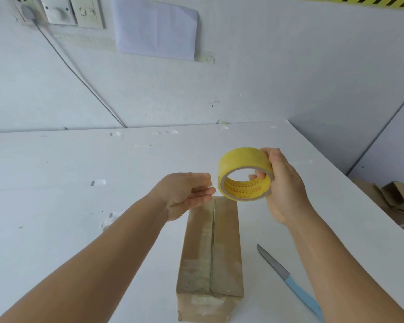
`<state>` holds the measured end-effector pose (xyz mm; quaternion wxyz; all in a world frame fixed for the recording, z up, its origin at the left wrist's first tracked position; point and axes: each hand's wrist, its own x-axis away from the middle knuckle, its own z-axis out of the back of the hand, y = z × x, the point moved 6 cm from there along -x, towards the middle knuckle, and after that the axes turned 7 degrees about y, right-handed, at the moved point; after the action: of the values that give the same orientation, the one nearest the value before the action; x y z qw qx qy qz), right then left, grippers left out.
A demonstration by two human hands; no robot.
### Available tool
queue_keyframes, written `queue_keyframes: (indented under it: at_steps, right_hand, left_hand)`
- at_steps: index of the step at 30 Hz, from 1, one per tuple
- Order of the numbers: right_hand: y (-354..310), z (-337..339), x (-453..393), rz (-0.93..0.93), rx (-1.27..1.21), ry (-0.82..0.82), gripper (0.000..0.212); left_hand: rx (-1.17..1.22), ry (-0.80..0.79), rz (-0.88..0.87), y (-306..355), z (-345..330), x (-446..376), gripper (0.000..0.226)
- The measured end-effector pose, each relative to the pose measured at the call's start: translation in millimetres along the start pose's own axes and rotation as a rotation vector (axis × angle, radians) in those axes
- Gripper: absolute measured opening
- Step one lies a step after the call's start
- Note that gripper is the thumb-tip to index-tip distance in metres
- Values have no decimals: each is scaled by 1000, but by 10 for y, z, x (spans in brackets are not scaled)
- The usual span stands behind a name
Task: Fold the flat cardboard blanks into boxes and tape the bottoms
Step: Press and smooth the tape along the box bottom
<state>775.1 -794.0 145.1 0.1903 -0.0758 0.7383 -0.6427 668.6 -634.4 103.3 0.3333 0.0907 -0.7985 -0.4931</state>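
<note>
A long brown cardboard box (211, 250) lies on the white table (79, 206), its flaps closed along a centre seam with clear tape over it. Above the box's far end my right hand (283, 187) holds a yellow roll of tape (244, 174), thumb through the core. My left hand (187, 194) hovers just left of the roll, fingers curled and pinched at the roll's edge; whether it grips the clear tape end I cannot tell.
A knife with a blue handle (289, 283) lies on the table right of the box. Folded cardboard pieces (397, 199) are piled beyond the table's right edge. A wall with sockets (58, 11), a cable and a paper sheet (155, 27) stands behind.
</note>
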Motion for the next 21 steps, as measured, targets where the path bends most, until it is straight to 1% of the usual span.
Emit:
queue_keyframes:
  at_steps: [2, 4, 6, 9, 11, 14, 17, 19, 21]
  right_hand:
    - [32, -9, -37, -18, -29, -18, 25]
    - [43, -25, -68, -38, -36, -33, 19]
    - [39, -7, -107, -37, 14, -26, 16]
    - [-13, 118, -177, 80, 254, -2, 21]
    - [-47, 156, -193, 123, 348, -39, 23]
    - [-94, 159, -193, 190, 561, -98, 18]
    - [-90, 174, -154, 190, 826, -150, 11]
    - [-64, 204, -121, 187, 1029, -177, 12]
    - [-22, 225, -103, 161, 1126, -197, 13]
  left_hand:
    - [-18, 29, -44, 2, 5, -35, 4]
    - [-152, 57, -127, 34, 11, -49, 5]
    - [-283, 90, -195, 82, 49, -49, 8]
    - [-394, 145, -228, 157, 194, -66, 13]
    - [-457, 133, -212, 188, 247, -75, 14]
    - [-536, 138, -207, 215, 299, -82, 15]
    - [-588, 143, -206, 230, 368, -88, 18]
    - [-591, 155, -208, 244, 416, -93, 18]
    - [-597, 149, -207, 246, 418, -106, 17]
